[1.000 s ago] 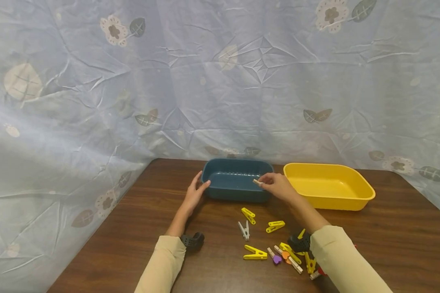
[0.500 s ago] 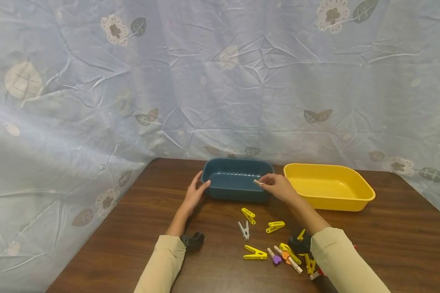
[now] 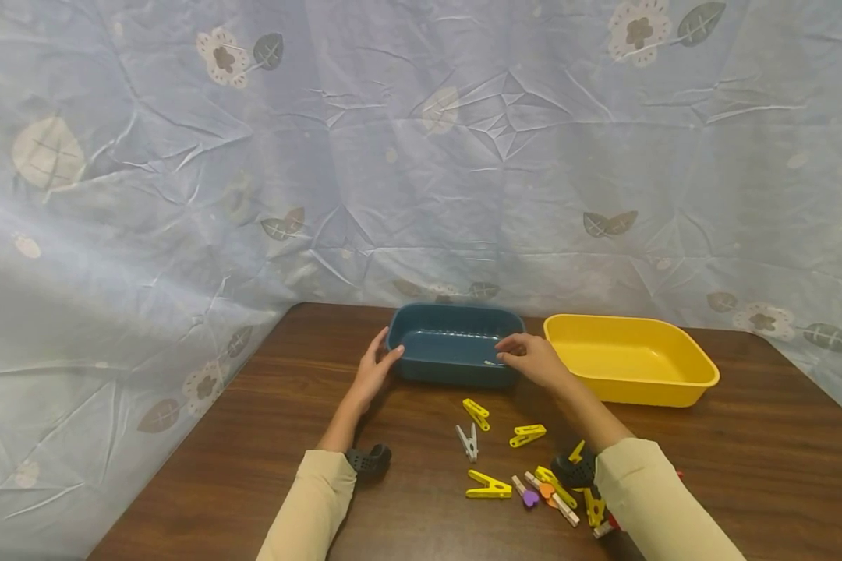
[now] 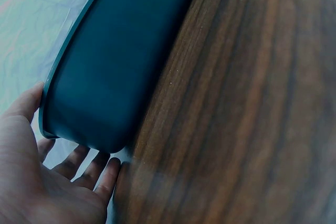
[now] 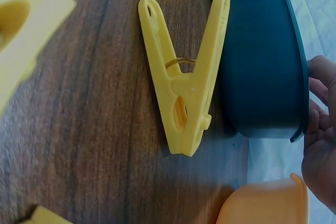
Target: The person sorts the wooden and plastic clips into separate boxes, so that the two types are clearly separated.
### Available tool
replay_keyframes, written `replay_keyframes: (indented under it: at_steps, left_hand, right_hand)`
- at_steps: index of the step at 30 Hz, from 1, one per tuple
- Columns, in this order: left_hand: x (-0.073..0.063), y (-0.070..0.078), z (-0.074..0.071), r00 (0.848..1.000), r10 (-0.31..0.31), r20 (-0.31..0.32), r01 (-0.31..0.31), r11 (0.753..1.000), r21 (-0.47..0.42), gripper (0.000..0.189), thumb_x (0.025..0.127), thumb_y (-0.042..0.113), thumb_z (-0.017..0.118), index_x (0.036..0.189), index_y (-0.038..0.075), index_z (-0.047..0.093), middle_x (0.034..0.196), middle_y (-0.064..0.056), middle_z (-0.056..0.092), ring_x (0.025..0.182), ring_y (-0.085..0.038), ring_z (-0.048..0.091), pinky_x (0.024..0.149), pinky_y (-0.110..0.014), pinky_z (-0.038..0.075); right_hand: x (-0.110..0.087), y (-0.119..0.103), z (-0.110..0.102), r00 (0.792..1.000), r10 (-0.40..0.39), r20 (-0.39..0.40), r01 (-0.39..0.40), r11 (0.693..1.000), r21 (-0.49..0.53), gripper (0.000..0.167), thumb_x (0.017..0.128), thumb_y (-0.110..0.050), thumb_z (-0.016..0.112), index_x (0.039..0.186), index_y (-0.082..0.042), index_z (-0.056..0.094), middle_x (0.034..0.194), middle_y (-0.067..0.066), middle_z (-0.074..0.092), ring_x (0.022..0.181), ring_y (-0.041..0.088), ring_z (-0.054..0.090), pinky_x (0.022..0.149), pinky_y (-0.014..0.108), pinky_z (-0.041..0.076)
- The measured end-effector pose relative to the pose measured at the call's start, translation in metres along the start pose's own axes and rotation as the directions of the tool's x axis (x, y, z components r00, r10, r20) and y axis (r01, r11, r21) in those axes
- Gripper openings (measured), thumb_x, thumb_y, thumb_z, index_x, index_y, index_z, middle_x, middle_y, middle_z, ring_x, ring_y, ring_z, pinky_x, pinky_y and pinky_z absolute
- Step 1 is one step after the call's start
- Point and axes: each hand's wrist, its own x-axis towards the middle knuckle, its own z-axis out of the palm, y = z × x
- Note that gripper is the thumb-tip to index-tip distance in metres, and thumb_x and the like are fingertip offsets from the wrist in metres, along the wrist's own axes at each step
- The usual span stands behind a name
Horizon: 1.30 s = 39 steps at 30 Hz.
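Observation:
My left hand (image 3: 373, 370) holds the left end of a blue plastic tub (image 3: 456, 374), thumb over the rim and fingers spread along the outer wall. In the left wrist view that hand (image 4: 63, 182) has its fingertips close around the tub's end. Over the tub's right end hangs my right hand (image 3: 533, 358), fingers loosely bent with nothing between them. Just below its fingertips, a small pale wooden clothespin (image 3: 493, 362) lies inside the tub. The right wrist view has a yellow clothespin (image 5: 184, 93) standing out on the table, with the right hand (image 5: 323, 140) at the tub's rim.
A yellow tub (image 3: 635, 389) stands right of the blue one. Several yellow clothespins (image 3: 489, 485) and a grey one (image 3: 467, 442) lie on the brown table (image 3: 224, 467). Wooden clothespins with a purple heart (image 3: 529, 499) and an orange heart (image 3: 547, 489) lie near the right forearm.
My right fingers have let go of the wooden clothespin, which has dropped from between them into the blue tub. The left hand stays at the tub's end.

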Motion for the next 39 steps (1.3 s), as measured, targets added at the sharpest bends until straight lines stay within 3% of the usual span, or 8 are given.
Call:
replay_keyframes:
  at_steps: [13, 21, 31, 36, 39]
  left_hand:
    - [0.001, -0.003, 0.001, 1.0, 0.004, 0.01, -0.004, 1.0, -0.023, 0.064, 0.093, 0.025, 0.056, 0.144, 0.004, 0.024, 0.143, -0.025, 0.025, 0.128, -0.042, 0.026, 0.099, -0.052, 0.027]
    - [0.001, -0.002, 0.001, 1.0, -0.002, -0.001, 0.002, 1.0, -0.023, 0.063, 0.093, 0.025, 0.056, 0.144, 0.005, 0.024, 0.142, -0.026, 0.027, 0.126, -0.041, 0.029, 0.098, -0.052, 0.029]
    - [0.004, -0.005, -0.002, 1.0, -0.007, -0.005, 0.007, 1.0, -0.015, 0.063, 0.093, 0.026, 0.056, 0.144, 0.006, 0.025, 0.143, -0.026, 0.025, 0.128, -0.041, 0.027, 0.1, -0.051, 0.027]
    - [0.0, 0.002, -0.001, 1.0, -0.014, 0.003, 0.014, 1.0, -0.008, 0.063, 0.094, 0.024, 0.055, 0.144, 0.004, 0.024, 0.142, -0.027, 0.025, 0.128, -0.041, 0.027, 0.1, -0.051, 0.027]
    - [0.0, 0.002, 0.0, 1.0, -0.019, 0.004, 0.019, 1.0, -0.01, 0.063, 0.094, 0.024, 0.055, 0.145, 0.004, 0.024, 0.143, -0.026, 0.024, 0.128, -0.041, 0.026, 0.101, -0.051, 0.026]
  right_hand:
    - [-0.003, -0.003, -0.006, 0.999, -0.042, 0.022, 0.043, 0.999, -0.005, 0.018, 0.087, -0.012, 0.063, 0.101, -0.001, 0.066, 0.094, 0.009, 0.065, 0.085, 0.025, 0.061, 0.073, 0.04, 0.05]
    - [-0.015, -0.013, -0.017, 0.988, -0.149, 0.033, 0.149, 0.989, 0.022, 0.017, 0.087, -0.01, 0.063, 0.1, 0.0, 0.066, 0.095, 0.007, 0.065, 0.086, 0.024, 0.062, 0.076, 0.039, 0.05]
    - [-0.063, -0.032, -0.017, 0.978, -0.178, 0.112, 0.166, 0.98, 0.108, 0.014, 0.088, -0.023, 0.063, 0.098, -0.013, 0.067, 0.094, -0.005, 0.063, 0.087, 0.014, 0.061, 0.076, 0.033, 0.05]
    - [-0.086, -0.038, -0.016, 0.944, -0.305, 0.125, 0.286, 0.946, 0.152, 0.013, 0.087, -0.017, 0.065, 0.097, -0.01, 0.067, 0.089, -0.002, 0.064, 0.078, 0.01, 0.058, 0.068, 0.028, 0.05]
    - [-0.1, -0.04, -0.016, 0.933, -0.328, 0.149, 0.297, 0.934, 0.197, 0.012, 0.088, -0.015, 0.064, 0.097, -0.009, 0.066, 0.089, 0.0, 0.064, 0.079, 0.01, 0.057, 0.066, 0.028, 0.049]
